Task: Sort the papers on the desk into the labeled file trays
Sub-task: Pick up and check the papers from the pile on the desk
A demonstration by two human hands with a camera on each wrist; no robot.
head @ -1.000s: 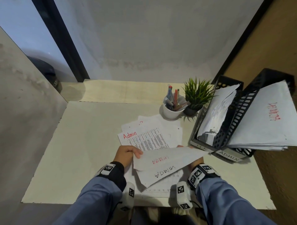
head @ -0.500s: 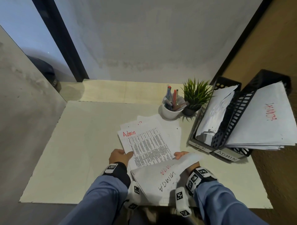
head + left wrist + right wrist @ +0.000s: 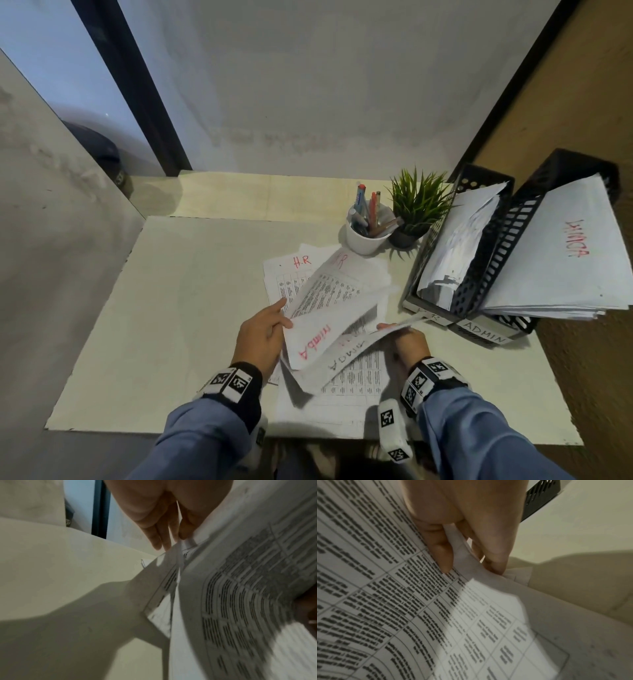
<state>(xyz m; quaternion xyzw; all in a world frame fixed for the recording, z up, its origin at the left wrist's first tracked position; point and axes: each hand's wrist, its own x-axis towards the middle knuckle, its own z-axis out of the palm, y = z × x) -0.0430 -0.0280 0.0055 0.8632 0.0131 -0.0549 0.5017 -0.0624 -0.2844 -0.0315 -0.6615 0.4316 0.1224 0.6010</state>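
Note:
Printed sheets lie spread in the middle of the desk, the top ones marked H.R (image 3: pixel 303 262) in red. My left hand (image 3: pixel 282 317) pinches the edge of a lifted sheet with red "Admin" (image 3: pixel 317 342) showing in mirror writing. The left wrist view shows my left-hand fingers (image 3: pixel 163 534) on that curved sheet (image 3: pixel 240 588). My right hand (image 3: pixel 394 329) grips a small stack of Admin sheets (image 3: pixel 346 359) just above the desk, fingers (image 3: pixel 443 550) pinching a corner. Two black trays stand at the right, labeled H.R (image 3: pixel 432 317) and ADMIN (image 3: pixel 486 334), both holding papers.
A white cup of pens (image 3: pixel 366 236) and a small potted plant (image 3: pixel 416 205) stand behind the papers, left of the H.R tray (image 3: pixel 479 178). The desk's bare left half (image 3: pixel 178 308) runs to a wall. The front edge is just below my wrists.
My left hand has lifted the red Admin sheet off the pile and turned it over towards the stack in my right hand. Sheets marked H.R now lie uncovered.

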